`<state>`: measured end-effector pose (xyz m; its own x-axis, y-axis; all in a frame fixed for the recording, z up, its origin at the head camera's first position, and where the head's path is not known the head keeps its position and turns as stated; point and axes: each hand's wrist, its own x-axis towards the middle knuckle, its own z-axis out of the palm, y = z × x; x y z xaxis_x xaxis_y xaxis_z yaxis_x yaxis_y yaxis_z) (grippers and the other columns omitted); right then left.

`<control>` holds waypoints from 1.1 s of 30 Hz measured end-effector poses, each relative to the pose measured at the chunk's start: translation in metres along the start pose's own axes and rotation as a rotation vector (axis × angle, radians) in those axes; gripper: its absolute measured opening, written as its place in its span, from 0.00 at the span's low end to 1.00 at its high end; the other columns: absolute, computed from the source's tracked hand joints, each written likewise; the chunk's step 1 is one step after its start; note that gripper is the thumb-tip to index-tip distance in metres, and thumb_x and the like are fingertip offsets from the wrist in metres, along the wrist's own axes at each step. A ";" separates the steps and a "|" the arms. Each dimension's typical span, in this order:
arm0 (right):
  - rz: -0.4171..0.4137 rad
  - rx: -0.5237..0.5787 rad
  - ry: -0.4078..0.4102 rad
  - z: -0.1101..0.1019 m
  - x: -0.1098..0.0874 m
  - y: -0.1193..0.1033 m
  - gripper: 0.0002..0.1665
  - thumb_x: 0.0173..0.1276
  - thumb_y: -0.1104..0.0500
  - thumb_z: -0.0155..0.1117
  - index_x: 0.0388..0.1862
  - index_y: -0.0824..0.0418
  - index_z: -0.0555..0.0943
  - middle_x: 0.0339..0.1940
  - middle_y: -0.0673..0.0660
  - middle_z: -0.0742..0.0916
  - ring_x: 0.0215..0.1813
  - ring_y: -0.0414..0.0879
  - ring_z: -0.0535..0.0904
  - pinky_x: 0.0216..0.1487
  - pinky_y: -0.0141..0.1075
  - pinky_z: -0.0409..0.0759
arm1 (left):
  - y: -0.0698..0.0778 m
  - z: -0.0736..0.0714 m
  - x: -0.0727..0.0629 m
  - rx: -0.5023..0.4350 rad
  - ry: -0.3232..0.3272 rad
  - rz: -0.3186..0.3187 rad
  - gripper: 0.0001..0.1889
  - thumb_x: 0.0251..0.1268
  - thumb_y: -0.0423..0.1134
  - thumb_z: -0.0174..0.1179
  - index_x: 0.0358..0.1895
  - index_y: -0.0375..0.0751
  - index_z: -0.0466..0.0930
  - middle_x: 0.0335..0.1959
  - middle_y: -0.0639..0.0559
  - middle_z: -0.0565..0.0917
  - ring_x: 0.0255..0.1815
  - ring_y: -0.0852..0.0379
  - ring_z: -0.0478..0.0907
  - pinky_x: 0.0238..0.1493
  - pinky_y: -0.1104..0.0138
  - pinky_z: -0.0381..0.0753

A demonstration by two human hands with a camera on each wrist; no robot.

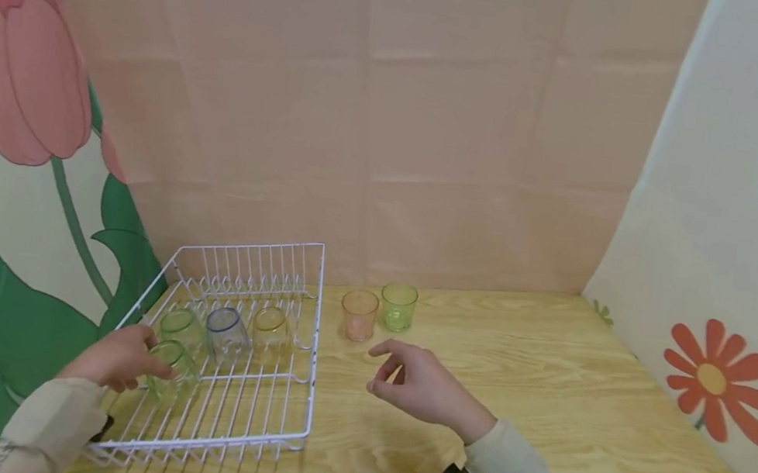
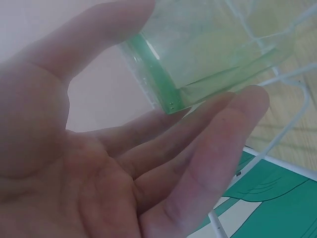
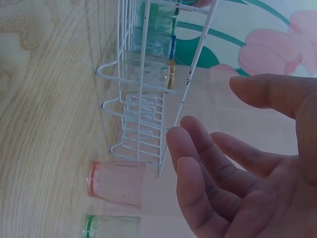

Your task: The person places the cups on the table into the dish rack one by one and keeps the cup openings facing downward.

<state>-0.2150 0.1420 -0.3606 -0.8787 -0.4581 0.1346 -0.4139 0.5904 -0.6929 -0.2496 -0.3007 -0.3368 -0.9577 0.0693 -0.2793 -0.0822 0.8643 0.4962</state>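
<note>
My left hand [image 1: 119, 357] grips a green glass [image 1: 175, 376] at the near left of the white wire dish rack [image 1: 310, 408]. In the left wrist view, the thumb and fingers lie on either side of the green glass [image 2: 208, 54], near its thick green base. Beside it in the rack stand another green glass [image 1: 182, 326], a blue-tinted glass [image 1: 228, 338] and a yellow-tinted glass [image 1: 272, 333], all bottoms up. My right hand [image 1: 421, 386] hovers over the table with loosely bent fingers, holding nothing, just in front of a pink glass [image 1: 359, 318].
A yellow-green glass [image 1: 399, 309] stands upright next to the pink one, near the back edge of the wooden table [image 1: 512, 361]. A plain pinkish backdrop [image 1: 430, 156] rises behind, with flower-printed sheets [image 1: 738, 230] at both sides. The rack's wire sides stand up around its glasses.
</note>
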 end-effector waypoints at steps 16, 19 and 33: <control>-0.006 -0.025 0.006 0.004 0.002 0.004 0.24 0.68 0.56 0.67 0.59 0.63 0.78 0.34 0.49 0.85 0.30 0.43 0.81 0.32 0.36 0.79 | 0.003 0.008 0.002 0.024 0.033 0.005 0.41 0.55 0.45 0.72 0.58 0.15 0.60 0.51 0.22 0.74 0.31 0.45 0.80 0.29 0.59 0.81; -0.002 -0.027 0.005 0.004 0.001 0.005 0.23 0.68 0.56 0.66 0.60 0.63 0.78 0.34 0.49 0.85 0.29 0.41 0.80 0.32 0.36 0.79 | 0.004 0.009 0.002 0.031 0.027 -0.009 0.38 0.55 0.44 0.72 0.55 0.16 0.61 0.44 0.26 0.75 0.25 0.50 0.76 0.25 0.62 0.78; 0.015 -0.030 0.000 0.001 0.004 0.010 0.21 0.70 0.58 0.65 0.59 0.63 0.78 0.36 0.52 0.86 0.30 0.41 0.80 0.31 0.37 0.80 | 0.008 -0.005 -0.007 0.042 -0.046 0.006 0.51 0.60 0.53 0.69 0.66 0.12 0.52 0.60 0.15 0.65 0.45 0.34 0.78 0.35 0.52 0.85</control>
<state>-0.2226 0.1453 -0.3684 -0.8851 -0.4486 0.1241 -0.4072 0.6169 -0.6735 -0.2447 -0.2967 -0.3267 -0.9443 0.0965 -0.3146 -0.0641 0.8838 0.4635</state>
